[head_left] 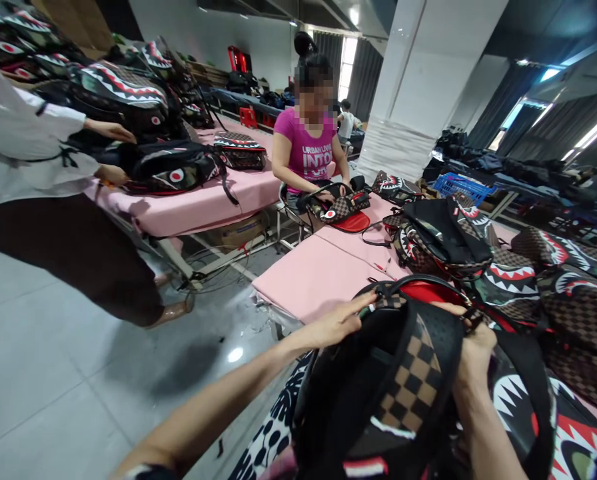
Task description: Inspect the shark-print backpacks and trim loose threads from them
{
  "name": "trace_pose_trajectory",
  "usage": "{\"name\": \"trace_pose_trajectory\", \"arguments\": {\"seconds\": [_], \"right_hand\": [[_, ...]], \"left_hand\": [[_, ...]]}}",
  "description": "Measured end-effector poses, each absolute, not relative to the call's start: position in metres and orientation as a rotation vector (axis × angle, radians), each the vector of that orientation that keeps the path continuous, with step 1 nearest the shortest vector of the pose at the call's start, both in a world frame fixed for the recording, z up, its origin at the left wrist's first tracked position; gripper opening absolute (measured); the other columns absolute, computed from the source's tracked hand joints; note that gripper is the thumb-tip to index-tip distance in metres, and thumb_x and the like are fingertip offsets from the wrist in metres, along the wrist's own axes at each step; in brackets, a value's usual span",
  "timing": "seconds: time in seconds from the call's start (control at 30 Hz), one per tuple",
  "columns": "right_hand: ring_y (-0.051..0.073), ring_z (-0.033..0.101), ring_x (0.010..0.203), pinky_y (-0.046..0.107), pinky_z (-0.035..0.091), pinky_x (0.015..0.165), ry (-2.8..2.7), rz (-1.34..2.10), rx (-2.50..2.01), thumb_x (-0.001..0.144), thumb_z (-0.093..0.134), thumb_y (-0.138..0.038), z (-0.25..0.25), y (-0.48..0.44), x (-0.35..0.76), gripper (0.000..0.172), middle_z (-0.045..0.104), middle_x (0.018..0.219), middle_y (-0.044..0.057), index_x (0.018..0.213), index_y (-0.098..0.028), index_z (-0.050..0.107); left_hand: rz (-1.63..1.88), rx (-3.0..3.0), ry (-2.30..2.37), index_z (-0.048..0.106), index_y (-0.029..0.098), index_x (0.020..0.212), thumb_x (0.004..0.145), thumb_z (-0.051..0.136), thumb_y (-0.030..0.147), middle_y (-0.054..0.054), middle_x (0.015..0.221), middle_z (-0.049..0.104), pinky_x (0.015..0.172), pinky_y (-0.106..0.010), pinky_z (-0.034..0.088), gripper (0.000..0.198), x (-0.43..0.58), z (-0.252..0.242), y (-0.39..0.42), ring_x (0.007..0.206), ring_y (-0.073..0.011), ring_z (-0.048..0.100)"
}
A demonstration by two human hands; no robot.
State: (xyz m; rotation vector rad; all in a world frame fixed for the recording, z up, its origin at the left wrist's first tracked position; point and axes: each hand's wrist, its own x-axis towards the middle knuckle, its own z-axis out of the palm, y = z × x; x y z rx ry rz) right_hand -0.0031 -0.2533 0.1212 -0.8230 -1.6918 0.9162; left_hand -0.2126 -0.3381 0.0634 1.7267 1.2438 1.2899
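Observation:
A black backpack [346,407] with a brown-and-black checkered strap panel [413,383] stands close in front of me. Its top is unzipped and the red lining [431,291] shows behind the rim. My left hand [346,321] grips the left side of the top edge, thumb and fingers closed on the fabric. On the right of the opening, my right hand [478,343] is closed around the rim near the zipper; some of its fingers are hidden behind the bag. Another backpack with shark-teeth print [511,400] lies against its right side.
A pink-covered table [298,280] holds several checkered shark-print backpacks [508,277] on the right. Across it, a person in a pink shirt [306,150] handles another backpack [341,205]. On the left, a person in white sleeves [8,140] stands at a second pink table [178,215].

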Motion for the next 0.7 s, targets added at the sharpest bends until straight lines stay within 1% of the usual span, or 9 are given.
{"name": "trace_pose_trajectory", "arguments": {"seconds": [0.07,0.1,0.17,0.2,0.27,0.37,0.43,0.57,0.7], "right_hand": [[0.021,0.064,0.066,0.033,0.052,0.061,-1.622,0.999,-0.860,0.062,0.063,-0.025,0.125,-0.253,-0.017,0.016,0.068,0.071,0.004,0.075,-0.018,0.069],[0.021,0.063,0.065,0.032,0.051,0.061,-1.599,1.041,-0.864,0.061,0.064,-0.024,0.127,-0.252,-0.024,0.016,0.068,0.070,0.004,0.074,-0.017,0.069],[0.020,0.062,0.065,0.032,0.051,0.063,-1.599,1.082,-0.869,0.060,0.064,-0.025,0.131,-0.248,-0.036,0.016,0.068,0.068,0.003,0.073,-0.017,0.069],[0.019,0.062,0.066,0.031,0.050,0.064,-1.613,1.090,-0.874,0.060,0.063,-0.025,0.132,-0.245,-0.041,0.016,0.067,0.068,0.003,0.072,-0.017,0.069],[0.019,0.061,0.069,0.031,0.049,0.066,-1.667,1.102,-0.881,0.060,0.063,-0.027,0.136,-0.238,-0.046,0.018,0.067,0.070,0.003,0.073,-0.016,0.069],[0.018,0.059,0.072,0.028,0.045,0.066,-1.828,1.143,-0.882,0.061,0.065,-0.030,0.141,-0.228,-0.043,0.024,0.067,0.076,0.002,0.080,-0.016,0.069],[0.015,0.055,0.066,0.026,0.041,0.061,-2.016,1.193,-0.881,0.062,0.066,-0.032,0.146,-0.223,-0.036,0.023,0.064,0.071,0.000,0.078,-0.015,0.068],[0.010,0.044,0.054,0.022,0.032,0.051,-2.325,1.383,-0.838,0.068,0.065,-0.040,0.159,-0.219,-0.023,0.027,0.052,0.058,-0.003,0.064,-0.014,0.060],[0.007,0.034,0.050,0.022,0.023,0.047,-2.437,1.447,-0.791,0.069,0.063,-0.049,0.165,-0.210,-0.016,0.037,0.043,0.055,-0.004,0.060,-0.014,0.053]], "left_hand": [[1.492,1.625,1.457,0.027,0.023,0.140,0.083,0.026,0.063,-0.010,0.143,0.033,0.108,-0.045,0.025,0.070,-0.202,0.096,-0.353,0.132,-0.0271,0.029],[1.579,1.652,1.572,0.024,0.023,0.141,0.082,0.034,0.062,-0.010,0.143,0.032,0.109,-0.046,0.024,0.071,-0.192,0.111,-0.362,0.133,-0.0284,0.025],[1.539,1.973,1.710,0.020,0.024,0.142,0.072,0.055,0.061,-0.011,0.144,0.030,0.110,-0.052,0.015,0.086,-0.167,0.131,-0.380,0.135,-0.0342,0.015],[1.430,2.163,1.755,0.020,0.026,0.141,0.072,0.060,0.054,-0.010,0.143,0.032,0.109,-0.057,0.011,0.085,-0.155,0.136,-0.386,0.136,-0.0353,0.011],[1.208,2.387,1.892,0.021,0.029,0.141,0.078,0.057,0.032,-0.007,0.142,0.034,0.106,-0.062,0.009,0.072,-0.144,0.136,-0.390,0.136,-0.0348,0.008],[1.140,2.339,2.130,0.021,0.022,0.141,0.079,0.042,0.009,-0.010,0.142,0.035,0.106,-0.054,0.020,0.067,-0.165,0.129,-0.377,0.134,-0.0301,0.021],[1.172,2.232,2.195,0.026,0.017,0.139,0.080,0.039,0.009,-0.012,0.138,0.040,0.105,-0.044,0.028,0.062,-0.196,0.129,-0.363,0.127,-0.0259,0.036],[1.054,2.122,1.963,0.046,0.020,0.127,0.085,0.038,0.019,-0.007,0.126,0.053,0.096,-0.035,0.038,0.043,-0.243,0.136,-0.343,0.112,-0.0217,0.051],[0.974,1.792,1.419,0.062,0.013,0.097,0.083,0.047,0.036,-0.003,0.088,0.066,0.073,-0.026,0.045,0.031,-0.252,0.140,-0.345,0.077,-0.0158,0.059]]}}
